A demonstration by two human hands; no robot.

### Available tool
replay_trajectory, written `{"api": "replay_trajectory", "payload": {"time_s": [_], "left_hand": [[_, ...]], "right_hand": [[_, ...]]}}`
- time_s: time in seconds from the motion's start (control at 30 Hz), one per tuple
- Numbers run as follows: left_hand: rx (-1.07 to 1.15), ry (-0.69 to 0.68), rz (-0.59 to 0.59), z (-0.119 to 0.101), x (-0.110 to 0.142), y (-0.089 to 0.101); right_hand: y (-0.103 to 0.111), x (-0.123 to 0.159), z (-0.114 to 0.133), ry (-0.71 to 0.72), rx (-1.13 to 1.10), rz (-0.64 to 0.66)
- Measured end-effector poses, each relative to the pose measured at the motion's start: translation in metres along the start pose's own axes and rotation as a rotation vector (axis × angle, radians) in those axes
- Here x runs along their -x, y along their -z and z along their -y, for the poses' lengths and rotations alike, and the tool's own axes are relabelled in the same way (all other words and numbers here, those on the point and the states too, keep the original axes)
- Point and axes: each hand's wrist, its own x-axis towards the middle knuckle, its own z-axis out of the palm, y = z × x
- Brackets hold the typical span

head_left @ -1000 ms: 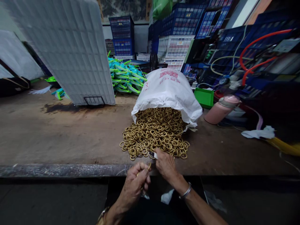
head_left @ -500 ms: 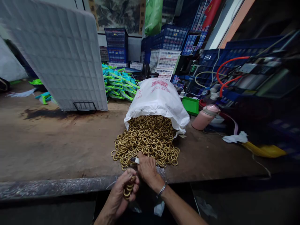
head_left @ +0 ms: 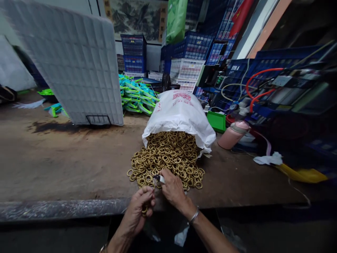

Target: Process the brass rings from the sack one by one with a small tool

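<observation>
A heap of brass-coloured rings (head_left: 168,156) spills from the mouth of a white woven sack (head_left: 181,114) lying on its side. My left hand (head_left: 137,209) is closed around a few of these rings at the table's front edge, with one ring (head_left: 144,211) showing below the fingers. To its right, my right hand (head_left: 173,188) is closed on a small tool (head_left: 159,178) with a white body and a dark tip; its exact kind is unclear. The tool's tip points left over the near rings, a little above my left fingertips.
A white quilted panel (head_left: 79,66) stands on the wooden table (head_left: 86,165) at left. Behind are bright green and blue plastic pieces (head_left: 138,95) and stacked crates (head_left: 186,68). A green tray (head_left: 216,121) and pink bottle (head_left: 233,135) stand right of the sack.
My right hand with the tool has moved right and slightly up, away from my left hand. My left fingers have closed further, and fewer rings show in them. The view has shifted slightly.
</observation>
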Motion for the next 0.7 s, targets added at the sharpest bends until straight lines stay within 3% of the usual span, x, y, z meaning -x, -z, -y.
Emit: {"api": "replay_trajectory", "payload": {"time_s": [0.13, 0.27, 0.47, 0.57, 0.7], "left_hand": [[-0.17, -0.144, -0.092, 0.003, -0.005, -0.006], [-0.364, -0.239, -0.158, 0.007, -0.008, -0.01], [-0.534, -0.353, -0.108, 0.005, -0.006, -0.015], [-0.488, -0.331, -0.117, 0.004, -0.005, -0.015], [-0.406, -0.315, -0.159, 0.007, -0.005, -0.015]], "right_hand": [[0.004, 0.007, -0.007, 0.082, -0.229, 0.036], [0.006, 0.016, -0.011, 0.115, -0.293, 0.063], [0.01, 0.022, -0.01, 0.252, -0.34, 0.119], [0.01, 0.023, -0.006, 0.189, -0.468, 0.115], [0.001, 0.024, 0.0, -0.036, -0.713, 0.092]]}}
